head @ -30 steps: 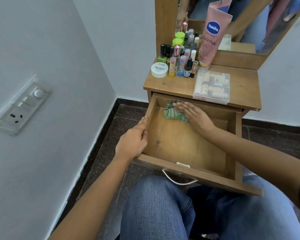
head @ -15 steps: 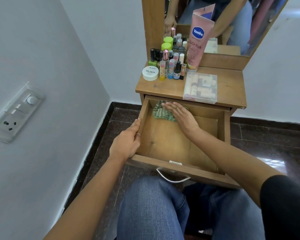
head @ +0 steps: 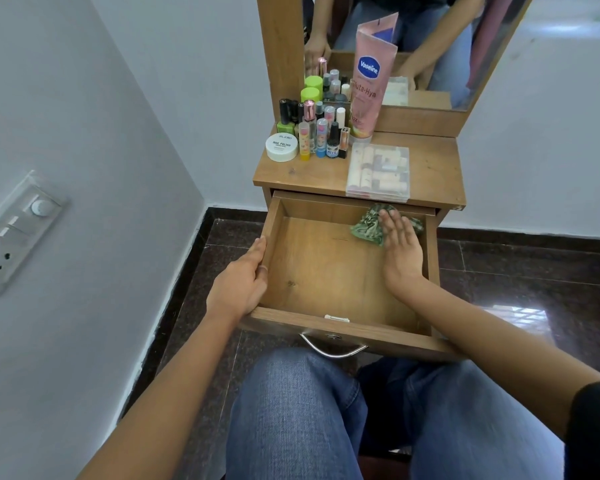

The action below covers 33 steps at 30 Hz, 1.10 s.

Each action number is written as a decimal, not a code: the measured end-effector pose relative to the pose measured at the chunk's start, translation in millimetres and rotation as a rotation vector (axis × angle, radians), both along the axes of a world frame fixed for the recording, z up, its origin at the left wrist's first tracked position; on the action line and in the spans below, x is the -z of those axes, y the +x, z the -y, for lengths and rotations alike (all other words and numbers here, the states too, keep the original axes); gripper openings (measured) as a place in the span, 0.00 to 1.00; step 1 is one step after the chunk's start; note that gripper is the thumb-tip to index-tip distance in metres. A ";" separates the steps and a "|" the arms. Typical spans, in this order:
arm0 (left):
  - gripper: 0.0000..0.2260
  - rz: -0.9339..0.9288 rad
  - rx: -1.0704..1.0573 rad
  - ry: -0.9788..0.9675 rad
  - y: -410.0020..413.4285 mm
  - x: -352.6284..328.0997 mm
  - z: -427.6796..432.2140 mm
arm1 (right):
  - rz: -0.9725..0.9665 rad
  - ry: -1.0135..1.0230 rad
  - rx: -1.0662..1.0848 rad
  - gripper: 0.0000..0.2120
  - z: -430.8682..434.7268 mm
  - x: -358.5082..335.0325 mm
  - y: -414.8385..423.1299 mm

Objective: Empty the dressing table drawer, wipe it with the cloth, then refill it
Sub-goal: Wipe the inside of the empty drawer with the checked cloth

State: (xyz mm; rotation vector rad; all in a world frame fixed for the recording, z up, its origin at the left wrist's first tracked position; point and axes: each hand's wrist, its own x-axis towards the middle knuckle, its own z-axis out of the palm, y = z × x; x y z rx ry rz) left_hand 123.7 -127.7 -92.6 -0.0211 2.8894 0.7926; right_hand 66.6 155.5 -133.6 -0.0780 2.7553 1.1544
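The wooden drawer [head: 312, 271] of the dressing table is pulled out over my knees and holds only a green patterned cloth [head: 366, 228] in its far right corner. My right hand [head: 397, 249] lies flat on the cloth with straight fingers, pressing it to the drawer floor. My left hand [head: 241, 284] grips the drawer's left wall, thumb inside and fingers outside. On the table top [head: 433, 171] stand several small bottles [head: 321, 136], a white nail polish remover tub [head: 281, 147], a pink Vaseline tube [head: 369, 84] and a clear box of lipsticks [head: 378, 171].
A mirror [head: 430, 46] rises behind the table top. A grey wall with a switch plate [head: 13, 230] runs close on the left. Dark tiled floor [head: 520, 271] surrounds the table. My jeans-clad knees [head: 298, 410] sit under the drawer's metal handle [head: 333, 348].
My right hand has slid the cloth from the drawer's far left corner across to the far right corner. My left hand stays on the left wall.
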 end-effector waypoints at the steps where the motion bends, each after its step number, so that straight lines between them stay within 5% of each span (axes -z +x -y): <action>1: 0.26 -0.004 -0.002 -0.002 -0.2 0.1 -0.3 | 0.004 -0.029 -0.023 0.31 0.1 1.4 -1.8; 12: 0.25 -0.019 -0.007 -0.007 -4.0 6.1 2.5 | 0.174 -0.268 -0.539 0.31 44.1 3.5 -52.1; 28: 0.23 -0.069 -0.154 0.051 -8.4 17.6 8.5 | 0.598 -0.746 -0.582 0.36 85.9 1.8 -32.9; 33: 0.22 -0.058 -0.158 0.014 -8.8 16.4 7.2 | 0.453 -0.824 -0.703 0.32 75.2 0.2 -34.1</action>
